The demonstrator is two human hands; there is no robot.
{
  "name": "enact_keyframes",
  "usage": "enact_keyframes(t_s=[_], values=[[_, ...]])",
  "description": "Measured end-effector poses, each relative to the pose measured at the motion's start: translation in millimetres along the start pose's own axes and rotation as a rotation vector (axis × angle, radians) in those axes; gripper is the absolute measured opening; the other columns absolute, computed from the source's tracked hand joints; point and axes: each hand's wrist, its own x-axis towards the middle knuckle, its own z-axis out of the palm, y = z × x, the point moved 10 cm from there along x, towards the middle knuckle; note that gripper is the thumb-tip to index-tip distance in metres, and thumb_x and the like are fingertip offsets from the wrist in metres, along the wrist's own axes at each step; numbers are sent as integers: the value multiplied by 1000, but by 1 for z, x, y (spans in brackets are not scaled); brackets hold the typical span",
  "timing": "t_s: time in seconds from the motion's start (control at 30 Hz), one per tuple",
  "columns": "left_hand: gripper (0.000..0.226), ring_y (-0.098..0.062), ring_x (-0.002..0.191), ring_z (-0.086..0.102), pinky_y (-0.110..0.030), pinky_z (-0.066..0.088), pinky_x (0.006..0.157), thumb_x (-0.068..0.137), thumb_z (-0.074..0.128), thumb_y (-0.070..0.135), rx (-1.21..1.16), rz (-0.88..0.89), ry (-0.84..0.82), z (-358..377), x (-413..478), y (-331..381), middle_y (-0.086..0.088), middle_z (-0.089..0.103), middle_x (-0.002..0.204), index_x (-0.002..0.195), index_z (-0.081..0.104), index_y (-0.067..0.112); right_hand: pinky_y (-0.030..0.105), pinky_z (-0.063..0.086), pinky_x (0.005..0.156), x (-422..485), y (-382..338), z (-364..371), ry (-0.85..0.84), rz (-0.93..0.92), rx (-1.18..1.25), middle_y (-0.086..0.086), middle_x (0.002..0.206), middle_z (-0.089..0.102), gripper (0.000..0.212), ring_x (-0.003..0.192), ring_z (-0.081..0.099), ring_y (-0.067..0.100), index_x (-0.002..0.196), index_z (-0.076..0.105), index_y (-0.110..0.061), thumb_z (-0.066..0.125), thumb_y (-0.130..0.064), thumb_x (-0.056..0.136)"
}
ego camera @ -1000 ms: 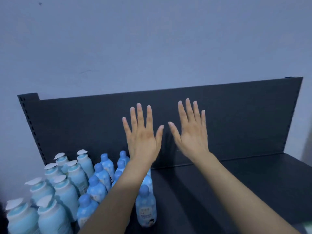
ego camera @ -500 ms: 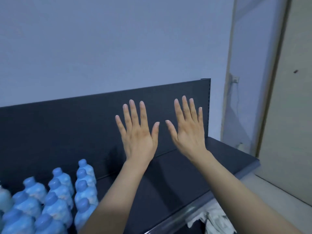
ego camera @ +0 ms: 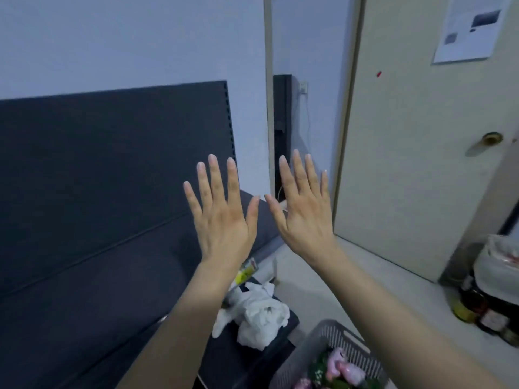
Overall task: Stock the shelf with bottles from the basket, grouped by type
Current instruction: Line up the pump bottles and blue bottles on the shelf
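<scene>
Your left grip (ego camera: 222,228) and right grip (ego camera: 306,223) are spread flat, holding nothing, raised near the dark shelf (ego camera: 84,262). The grey basket (ego camera: 334,331) of bottles (ego camera: 344,367) sits low, beneath your right forearm.

Beige door (ego camera: 421,164); crumpled white cloth (ego camera: 258,318), perhaps; jars (ego camera: 483,313) on floor.

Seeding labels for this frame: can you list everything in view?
shelf: 1, black, left half
basket: 1, grey, bottom, right of centre
goods in basket: several, pink and green, blurred
crumpled wad: 1, white, below the shelf's end
door: 1, beige, right
knob: 1, brass, on the door
paper sheet: 1, white, top of the door
jars: several, dark, floor at far right
left hand: 1, raised, fingers straight, empty
right hand: 1, raised, fingers straight, empty
</scene>
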Motion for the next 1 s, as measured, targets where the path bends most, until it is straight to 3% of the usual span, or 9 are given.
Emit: enact_keyframes(t_s=[0.13, 0.33, 0.5, 0.7, 0.87, 1.0], values=[[66, -33, 142, 5, -46, -11, 113, 97, 16, 50, -55, 21, -88, 47, -28, 63, -21, 13, 155, 148, 9, 9, 46, 3, 115, -38, 73, 11, -101, 45, 10, 10, 156, 18, 65, 145, 11, 27, 148, 21, -15, 26, -51, 94], [65, -35, 141, 14, -51, 3, 114, 96, 35, 46, -126, 99, -257, 132, -99, 130, -21, 22, 152, 147, 21, 7, 39, -3, 115, -121, 173, 57, -305, 179, -41, 9, 156, 16, 65, 145, 10, 26, 148, 19, -16, 24, -50, 93], [69, -34, 142, 12, -49, 3, 114, 92, 40, 45, -117, 151, -485, 203, -168, 156, -21, 21, 153, 146, 22, 8, 42, 2, 116, -195, 225, 106, -495, 291, -64, 8, 157, 15, 66, 145, 9, 24, 148, 17, -16, 20, -51, 92], [66, -33, 141, 15, -52, 10, 114, 94, 33, 47, -181, 166, -735, 289, -254, 165, -23, 26, 150, 145, 26, 5, 39, 2, 115, -281, 277, 164, -704, 422, -103, 8, 157, 12, 72, 142, 1, 17, 149, 11, -16, 5, -60, 91], [66, -32, 140, 21, -52, 15, 111, 97, 8, 51, -190, 183, -973, 353, -333, 169, -20, 28, 150, 145, 24, 8, 37, 4, 115, -351, 312, 210, -839, 523, -122, 6, 157, 13, 82, 145, 8, 22, 149, 13, -17, -8, -65, 85], [66, -34, 136, 34, -51, 15, 112, 97, 8, 51, -203, 205, -1154, 397, -393, 174, -20, 34, 147, 143, 28, 8, 36, 11, 115, -407, 331, 248, -985, 601, -135, 8, 155, 22, 73, 143, 20, 24, 148, 20, -15, 13, -55, 87]])
